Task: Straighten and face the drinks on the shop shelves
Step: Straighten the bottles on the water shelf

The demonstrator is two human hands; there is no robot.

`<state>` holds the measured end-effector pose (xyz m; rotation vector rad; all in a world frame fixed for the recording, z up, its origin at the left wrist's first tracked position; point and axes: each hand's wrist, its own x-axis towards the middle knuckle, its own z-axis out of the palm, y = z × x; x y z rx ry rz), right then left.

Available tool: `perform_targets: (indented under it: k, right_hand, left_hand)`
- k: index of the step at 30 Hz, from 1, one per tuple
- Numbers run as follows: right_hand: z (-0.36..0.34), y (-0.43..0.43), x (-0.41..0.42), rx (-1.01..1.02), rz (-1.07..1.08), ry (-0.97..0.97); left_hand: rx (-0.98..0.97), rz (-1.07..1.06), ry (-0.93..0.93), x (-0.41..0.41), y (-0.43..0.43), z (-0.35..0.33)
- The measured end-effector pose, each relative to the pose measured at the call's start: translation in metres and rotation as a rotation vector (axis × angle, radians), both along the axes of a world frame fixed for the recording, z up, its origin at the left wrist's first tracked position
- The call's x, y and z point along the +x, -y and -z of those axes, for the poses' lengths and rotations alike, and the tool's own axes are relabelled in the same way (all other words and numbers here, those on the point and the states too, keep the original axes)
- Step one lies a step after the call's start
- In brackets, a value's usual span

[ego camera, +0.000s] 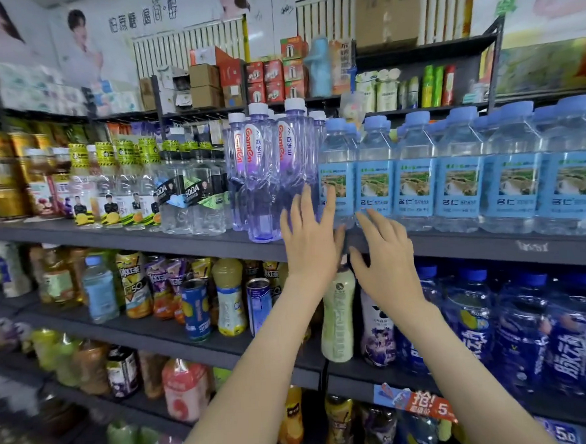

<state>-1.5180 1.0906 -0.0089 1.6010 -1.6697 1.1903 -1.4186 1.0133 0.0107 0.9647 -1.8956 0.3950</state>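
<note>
blue water bottles (415, 176) already face front; both hands (311, 241) spread, holding nothing, by the crooked purple bottles (261, 175), still to straighten.

The left hand (311, 241) and right hand (387, 271) are reaching, fingers straight, toward blue-labelled water bottles (416, 186) just above them, purple bottles (258, 176) standing just left of the left hand.

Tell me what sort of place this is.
Probably a small grocery or convenience shop: tiered dark shelves, rows of identical blue-label water bottles faced outward, and a red price tag on a lower shelf edge.
</note>
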Motion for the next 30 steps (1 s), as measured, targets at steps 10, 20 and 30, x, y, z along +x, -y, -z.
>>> perform_targets:
  k: [10, 20, 30]
  right_hand:
    - [0.071, 0.031, 0.113, 0.058, -0.243, 0.12]
    - [0.122, 0.117, 0.315, 0.319, -0.365, 0.143]
    - [0.143, 0.219, 0.547, 0.478, -0.411, 0.189]
  left_hand:
    - [0.243, 0.135, -0.08, 0.122, -0.008, 0.089]
    - [0.548, -0.12, 0.072, 0.357, 0.054, 0.134]
    - [0.617, -0.233, 0.03, 0.601, 0.148, 0.167]
